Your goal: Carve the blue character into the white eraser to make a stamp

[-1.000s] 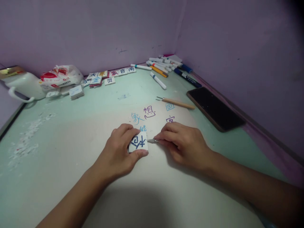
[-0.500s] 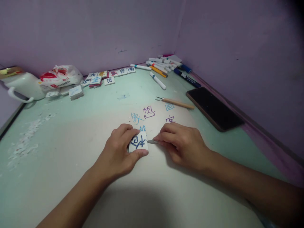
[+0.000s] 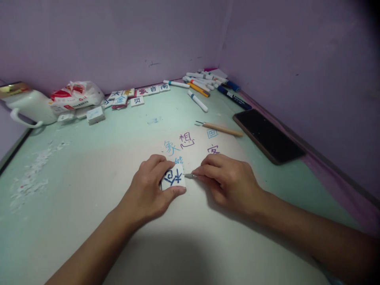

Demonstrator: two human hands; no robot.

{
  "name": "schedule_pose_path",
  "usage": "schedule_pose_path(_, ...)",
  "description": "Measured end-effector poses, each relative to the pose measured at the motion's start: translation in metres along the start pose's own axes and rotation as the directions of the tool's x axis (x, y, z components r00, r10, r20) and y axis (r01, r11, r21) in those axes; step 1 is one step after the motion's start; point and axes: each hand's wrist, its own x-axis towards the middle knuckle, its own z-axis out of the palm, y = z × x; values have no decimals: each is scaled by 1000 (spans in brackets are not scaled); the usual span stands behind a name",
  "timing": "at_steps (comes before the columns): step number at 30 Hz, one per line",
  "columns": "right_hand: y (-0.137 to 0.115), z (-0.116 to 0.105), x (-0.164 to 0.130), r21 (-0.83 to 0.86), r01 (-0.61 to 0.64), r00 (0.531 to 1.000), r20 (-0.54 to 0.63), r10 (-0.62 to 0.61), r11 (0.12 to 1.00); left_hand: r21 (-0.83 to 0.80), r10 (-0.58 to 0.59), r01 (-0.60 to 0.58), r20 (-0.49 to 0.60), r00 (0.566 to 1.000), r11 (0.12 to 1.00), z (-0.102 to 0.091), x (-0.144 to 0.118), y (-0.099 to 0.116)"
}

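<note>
Pale green table (image 3: 89,166) in a purple corner, with a small block being cut.

Near the middle of the table, a white eraser block (image 3: 173,178) with a blue sign on it is pinched by the left hand (image 3: 148,192). A thin carving knife (image 3: 190,175) is gripped in the right hand (image 3: 230,180). The knife lies flat, left to right, and its tip touches the block's right edge.

dim, soft focus, dark vignetted corners
</note>
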Motion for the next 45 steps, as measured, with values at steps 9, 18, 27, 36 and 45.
schedule_pose_path(9, 0, -2, 0, 23, 51, 998, 34, -51, 998, 8, -9, 9, -4, 1000, 1000, 0, -1, -1)
schedule_pose_path(18, -3, 1, 0, -3, -13, 1000, -23, 12, 1000, 0, 2, -2, -3, 1000, 1000, 1, -1, -1)
schedule_pose_path(27, -4, -2, 2, 15, 42, 998, 35, -43, 999, -1, 13, -13, -10, 1000, 1000, -1, -1, 0)
schedule_pose_path(36, -4, 1, -1, 10, -6, 999, -35, 6, 1000, -17, 11, -11, -7, 1000, 1000, 0, 0, 0)
schedule_pose_path(45, -4, -1, 0, 37, 43, 999, 17, -43, 998, -10, 19, -19, -4, 1000, 1000, -1, -1, -1)
